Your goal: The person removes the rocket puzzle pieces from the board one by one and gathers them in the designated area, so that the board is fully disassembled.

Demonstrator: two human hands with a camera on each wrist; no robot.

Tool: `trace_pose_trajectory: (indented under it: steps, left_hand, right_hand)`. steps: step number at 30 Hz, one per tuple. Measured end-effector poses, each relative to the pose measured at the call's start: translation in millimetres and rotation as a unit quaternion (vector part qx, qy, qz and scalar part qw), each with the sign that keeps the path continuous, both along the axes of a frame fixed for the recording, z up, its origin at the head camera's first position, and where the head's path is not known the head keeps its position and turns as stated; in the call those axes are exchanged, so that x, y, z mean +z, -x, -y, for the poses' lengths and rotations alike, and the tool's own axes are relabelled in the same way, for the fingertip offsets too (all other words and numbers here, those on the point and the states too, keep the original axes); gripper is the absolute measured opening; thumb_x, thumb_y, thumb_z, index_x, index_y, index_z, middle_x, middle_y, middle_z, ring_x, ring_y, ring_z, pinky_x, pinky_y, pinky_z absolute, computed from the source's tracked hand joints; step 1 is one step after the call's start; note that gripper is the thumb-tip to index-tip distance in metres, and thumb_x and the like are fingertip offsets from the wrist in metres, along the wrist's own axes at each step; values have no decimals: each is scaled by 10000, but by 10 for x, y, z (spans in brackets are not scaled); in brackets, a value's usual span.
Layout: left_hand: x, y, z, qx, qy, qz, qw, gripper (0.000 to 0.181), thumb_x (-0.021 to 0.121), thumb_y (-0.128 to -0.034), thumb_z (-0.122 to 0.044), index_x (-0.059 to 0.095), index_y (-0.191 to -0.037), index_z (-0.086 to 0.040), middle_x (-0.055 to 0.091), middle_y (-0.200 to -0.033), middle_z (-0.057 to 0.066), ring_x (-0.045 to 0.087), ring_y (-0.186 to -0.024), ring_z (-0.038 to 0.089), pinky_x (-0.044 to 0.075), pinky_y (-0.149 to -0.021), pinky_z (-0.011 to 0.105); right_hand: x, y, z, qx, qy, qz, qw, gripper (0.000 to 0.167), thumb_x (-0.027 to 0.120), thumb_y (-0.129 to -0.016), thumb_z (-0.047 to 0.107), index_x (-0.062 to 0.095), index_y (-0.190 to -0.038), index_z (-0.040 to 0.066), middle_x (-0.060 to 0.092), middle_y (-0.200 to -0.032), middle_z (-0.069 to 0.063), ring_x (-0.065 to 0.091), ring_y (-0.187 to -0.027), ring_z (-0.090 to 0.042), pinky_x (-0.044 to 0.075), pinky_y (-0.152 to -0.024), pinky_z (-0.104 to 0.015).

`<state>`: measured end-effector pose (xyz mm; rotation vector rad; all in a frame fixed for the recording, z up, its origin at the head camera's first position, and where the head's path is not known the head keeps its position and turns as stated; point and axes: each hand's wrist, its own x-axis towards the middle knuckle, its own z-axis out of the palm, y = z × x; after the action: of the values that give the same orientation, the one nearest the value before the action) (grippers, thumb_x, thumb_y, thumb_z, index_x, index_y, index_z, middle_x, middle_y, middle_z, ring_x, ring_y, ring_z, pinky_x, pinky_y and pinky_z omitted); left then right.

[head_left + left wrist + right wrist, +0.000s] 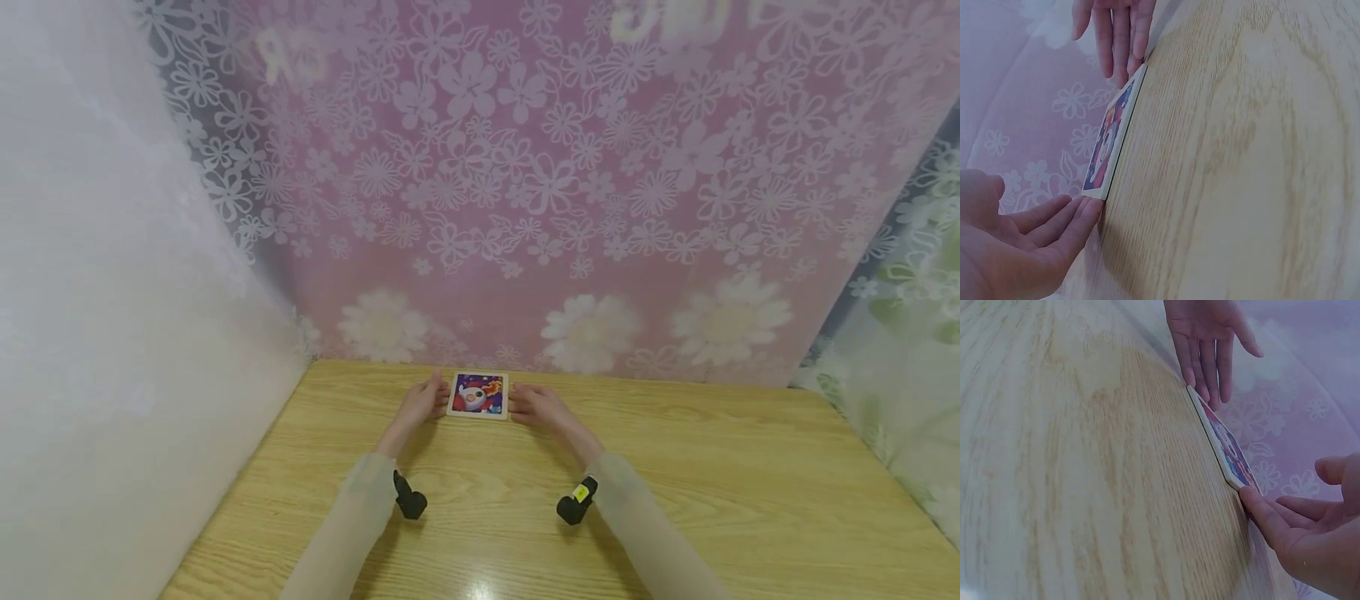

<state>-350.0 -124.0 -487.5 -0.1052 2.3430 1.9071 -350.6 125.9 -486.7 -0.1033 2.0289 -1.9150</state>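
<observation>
A small square picture puzzle board (477,396) lies flat near the back edge of the table, with a pale frame and a colourful rocket picture. At its left edge, the fingertips of my left hand (426,402) touch the frame, fingers extended and thumb raised. My right hand (538,406) touches the opposite edge with nearly straight fingers. In the left wrist view, the left hand (1029,244) meets the near edge of the board (1110,140). The right wrist view shows the right hand (1310,531) against the board's corner (1219,440).
The wooden table (480,492) reaches back to a pink floral curtain (480,183). A white curtain (120,292) hangs at the left, and a floral one (900,358) at the right. Each wrist bears a small black camera (410,497).
</observation>
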Motion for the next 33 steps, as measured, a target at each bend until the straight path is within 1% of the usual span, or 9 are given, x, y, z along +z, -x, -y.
trace_pose_trajectory:
  steps: [7, 10, 13, 17, 24, 28, 33]
  left_hand:
    - [8, -29, -22, -55, -82, 5, 10000, 633, 297, -1128, -395, 518, -1383, 139, 568, -1372, 311, 577, -1268, 404, 549, -957, 442]
    - [-2, -26, -43, -30, -254, 77, 9996, 644, 295, -1125, -405, 516, -1382, 144, 568, -1371, 313, 580, -1263, 406, 549, -959, 437]
    - [-8, -19, -68, 32, -408, 170, 9990, 652, 300, -1122, -417, 520, -1382, 140, 574, -1367, 306, 586, -1258, 401, 552, -958, 423]
    - [-8, -23, -89, 39, -524, 241, 9983, 656, 304, -1120, -423, 520, -1383, 139, 573, -1370, 304, 583, -1262, 399, 548, -966, 413]
    - [22, -75, -140, -154, -449, 151, 9988, 614, 291, -1131, -373, 518, -1381, 140, 578, -1354, 318, 589, -1249, 411, 557, -947, 418]
    - [11, -89, -176, -221, -428, 131, 9988, 648, 284, -1124, -410, 519, -1382, 137, 581, -1351, 316, 592, -1245, 406, 559, -943, 419]
    - [6, -103, -223, -263, -480, 139, 9984, 663, 290, -1120, -425, 512, -1385, 141, 575, -1358, 317, 587, -1253, 406, 551, -958, 421]
  right_hand:
    - [-32, -2, -51, -151, 227, 114, 9996, 526, 376, -1122, 213, 313, -1520, -126, 420, -1493, -338, 540, -1305, -430, 498, -1037, -434]
    - [-36, -11, -73, -209, 293, 133, 9993, 516, 375, -1121, 201, 320, -1513, -130, 426, -1487, -343, 525, -1316, -441, 499, -1036, -431]
    - [-14, -35, -91, -238, 272, 113, 9993, 514, 373, -1122, 192, 314, -1509, -141, 424, -1484, -352, 508, -1328, -453, 487, -1048, -440]
    - [6, -62, -119, -205, 173, 53, 9996, 521, 368, -1122, 186, 293, -1508, -156, 412, -1486, -360, 488, -1344, -454, 464, -1070, -451]
    - [14, -94, -196, -240, 9, 21, 9997, 535, 386, -1120, 211, 303, -1510, -145, 435, -1478, -350, 493, -1349, -436, 460, -1078, -440]
    - [20, -114, -244, -237, -102, 8, 9997, 538, 385, -1121, 218, 311, -1505, -151, 446, -1470, -349, 519, -1326, -431, 474, -1062, -422]
    - [21, -137, -294, -230, -46, 32, 9997, 539, 373, -1123, 209, 284, -1520, -145, 427, -1487, -345, 491, -1353, -427, 469, -1066, -418]
